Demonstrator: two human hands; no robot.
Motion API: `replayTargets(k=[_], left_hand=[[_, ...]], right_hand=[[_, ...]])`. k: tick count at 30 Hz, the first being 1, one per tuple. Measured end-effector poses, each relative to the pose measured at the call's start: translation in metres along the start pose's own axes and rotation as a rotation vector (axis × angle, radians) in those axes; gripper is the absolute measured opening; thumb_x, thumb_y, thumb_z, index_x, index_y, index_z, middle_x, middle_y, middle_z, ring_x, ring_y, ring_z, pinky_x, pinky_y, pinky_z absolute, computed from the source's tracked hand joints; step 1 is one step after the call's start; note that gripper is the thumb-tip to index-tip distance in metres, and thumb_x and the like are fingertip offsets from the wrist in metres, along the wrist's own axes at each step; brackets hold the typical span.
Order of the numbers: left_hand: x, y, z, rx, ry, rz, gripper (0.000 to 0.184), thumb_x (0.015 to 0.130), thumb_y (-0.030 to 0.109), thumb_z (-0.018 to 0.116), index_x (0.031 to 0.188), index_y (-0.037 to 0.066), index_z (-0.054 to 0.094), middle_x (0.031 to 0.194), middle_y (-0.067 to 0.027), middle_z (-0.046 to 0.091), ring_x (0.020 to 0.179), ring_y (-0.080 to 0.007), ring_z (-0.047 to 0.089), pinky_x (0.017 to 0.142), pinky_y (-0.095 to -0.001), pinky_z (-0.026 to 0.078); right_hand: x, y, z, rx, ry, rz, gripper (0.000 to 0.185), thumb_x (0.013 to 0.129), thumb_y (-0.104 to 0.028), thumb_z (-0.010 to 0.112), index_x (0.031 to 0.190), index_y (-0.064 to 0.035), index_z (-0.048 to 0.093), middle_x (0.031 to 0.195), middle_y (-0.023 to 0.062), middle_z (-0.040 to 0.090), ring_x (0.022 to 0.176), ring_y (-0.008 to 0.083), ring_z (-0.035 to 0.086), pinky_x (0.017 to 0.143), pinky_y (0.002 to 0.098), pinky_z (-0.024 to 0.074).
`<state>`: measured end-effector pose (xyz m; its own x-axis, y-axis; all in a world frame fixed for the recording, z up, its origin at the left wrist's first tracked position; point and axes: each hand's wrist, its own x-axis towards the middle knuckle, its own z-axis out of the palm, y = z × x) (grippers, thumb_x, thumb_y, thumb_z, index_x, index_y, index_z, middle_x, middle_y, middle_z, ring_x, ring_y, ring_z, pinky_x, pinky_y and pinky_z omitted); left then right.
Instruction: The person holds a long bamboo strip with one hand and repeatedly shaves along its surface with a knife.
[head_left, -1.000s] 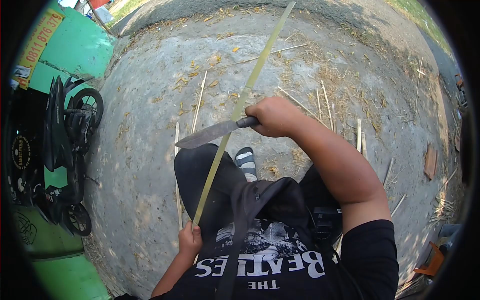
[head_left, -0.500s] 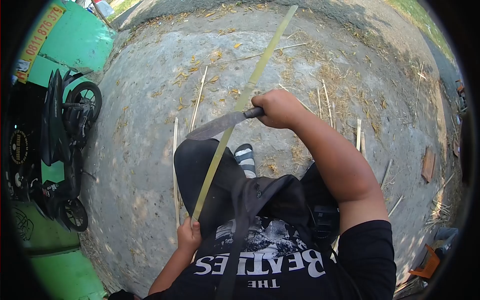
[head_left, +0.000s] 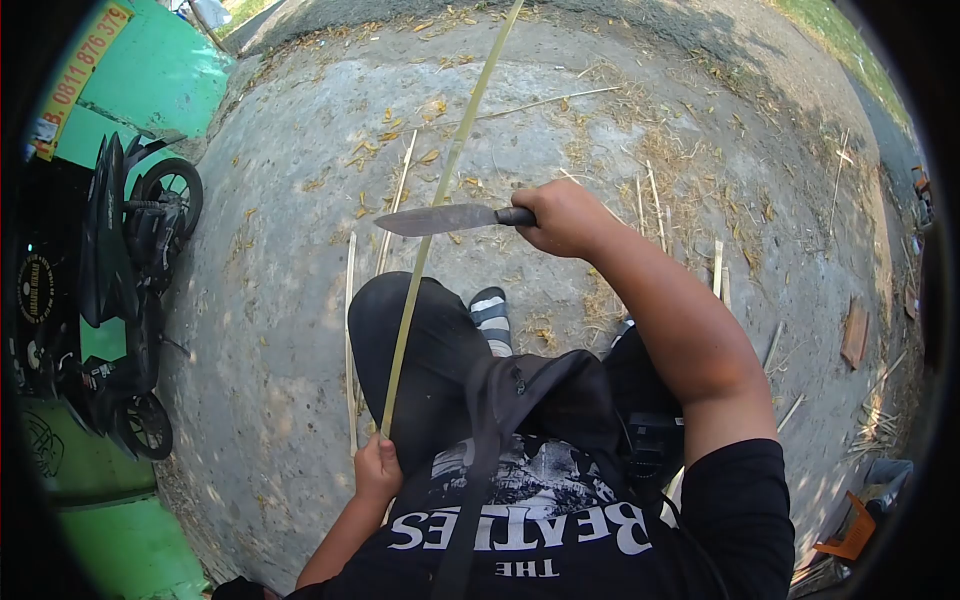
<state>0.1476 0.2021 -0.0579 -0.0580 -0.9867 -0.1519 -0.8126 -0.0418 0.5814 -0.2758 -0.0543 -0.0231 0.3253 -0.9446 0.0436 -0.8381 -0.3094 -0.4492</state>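
My left hand [head_left: 378,467] is closed round the near end of a long, thin bamboo strip [head_left: 403,345], low by my left side. From there the green-yellow strip slants up and away past my left knee, running out of view at the top. My right hand [head_left: 560,218] grips the dark handle of a large knife [head_left: 440,219]. Its broad, greyish blade points left and lies across the strip just beyond the knee. Whether the blade touches the strip or only passes over it, I cannot tell.
Several pale strips [head_left: 351,340] lie on the concrete ground [head_left: 270,300] on both sides of me. A motorcycle [head_left: 140,290] stands at the left by a green wall [head_left: 160,85]. At the right are a brown block [head_left: 855,333] and an orange crate [head_left: 850,525].
The bamboo strip has swung left at its far end and now shows a narrower side. The knife blade has turned from slanting to nearly level, while my right hand stays in about the same place.
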Motion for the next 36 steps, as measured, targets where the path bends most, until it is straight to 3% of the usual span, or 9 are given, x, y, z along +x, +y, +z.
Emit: replayTargets(k=[2,10,15,19,21,24,27,36], left_hand=[[0.000,-0.001,0.001,0.013,0.001,-0.003,0.067,0.107,0.059,0.038,0.084,-0.002,0.056,0.062,-0.0248,0.056,0.064,-0.0509,0.063,0.055,-0.0522,0.044],[0.000,-0.004,0.002,0.020,0.035,0.012,0.067,0.107,0.058,0.037,0.081,-0.002,0.055,0.060,-0.0254,0.054,0.063,-0.0521,0.061,0.054,-0.0529,0.042],[-0.003,-0.013,-0.001,0.021,0.020,0.023,0.066,0.108,0.058,0.037,0.082,-0.001,0.053,0.061,-0.0231,0.054,0.060,-0.0480,0.060,0.055,-0.0494,0.043],[-0.006,-0.001,-0.012,-0.115,0.013,-0.080,0.062,0.108,0.057,0.039,0.085,0.001,0.052,0.064,-0.0156,0.057,0.059,-0.0325,0.062,0.057,-0.0427,0.045],[-0.006,0.003,-0.014,-0.158,0.016,-0.109,0.059,0.109,0.055,0.039,0.086,0.002,0.052,0.066,-0.0121,0.057,0.060,-0.0248,0.061,0.057,-0.0392,0.045],[-0.001,0.011,-0.020,-0.206,-0.078,-0.142,0.055,0.110,0.050,0.040,0.087,0.002,0.053,0.066,-0.0103,0.057,0.060,-0.0215,0.060,0.056,-0.0371,0.044],[0.004,0.017,-0.017,-0.307,-0.116,-0.145,0.053,0.112,0.051,0.036,0.088,0.005,0.051,0.061,0.0023,0.045,0.054,-0.0070,0.043,0.050,-0.0262,0.033],[0.019,0.025,-0.020,-0.068,-0.098,-0.016,0.058,0.111,0.051,0.036,0.082,0.004,0.053,0.063,-0.0026,0.051,0.057,-0.0129,0.051,0.053,-0.0312,0.040]], right_hand=[[0.002,-0.007,0.004,-0.054,-0.019,-0.124,0.014,0.082,-0.024,0.071,0.091,-0.0132,0.071,0.084,0.0129,0.072,0.086,0.0373,0.071,0.075,0.0517,0.0553],[0.008,-0.018,0.006,-0.107,-0.123,0.020,0.015,0.081,-0.022,0.071,0.094,-0.0140,0.072,0.087,0.0142,0.073,0.088,0.0372,0.072,0.078,0.0495,0.0574],[0.002,-0.023,-0.003,-0.013,-0.101,-0.105,0.027,0.088,-0.037,0.072,0.097,-0.0124,0.069,0.084,0.0163,0.071,0.086,0.0397,0.070,0.074,0.0527,0.0542],[-0.005,-0.016,-0.006,0.182,-0.102,-0.230,0.044,0.095,-0.053,0.066,0.100,-0.0090,0.065,0.082,0.0188,0.069,0.085,0.0428,0.068,0.073,0.0548,0.0513],[-0.005,-0.018,-0.009,0.171,-0.109,-0.231,0.046,0.099,-0.053,0.061,0.102,-0.0072,0.065,0.084,0.0196,0.069,0.088,0.0435,0.068,0.075,0.0549,0.0514],[-0.005,-0.021,-0.008,0.144,-0.125,-0.218,0.047,0.102,-0.051,0.055,0.104,-0.0057,0.065,0.088,0.0200,0.070,0.091,0.0437,0.067,0.077,0.0550,0.0514],[-0.006,-0.020,-0.007,0.138,-0.147,-0.185,0.047,0.104,-0.051,0.053,0.105,-0.0055,0.066,0.091,0.0204,0.070,0.093,0.0434,0.067,0.079,0.0549,0.0515],[-0.002,-0.013,-0.003,0.091,-0.095,-0.111,0.051,0.102,-0.057,0.053,0.103,-0.0077,0.068,0.082,0.0201,0.069,0.086,0.0437,0.068,0.075,0.0554,0.0524]])
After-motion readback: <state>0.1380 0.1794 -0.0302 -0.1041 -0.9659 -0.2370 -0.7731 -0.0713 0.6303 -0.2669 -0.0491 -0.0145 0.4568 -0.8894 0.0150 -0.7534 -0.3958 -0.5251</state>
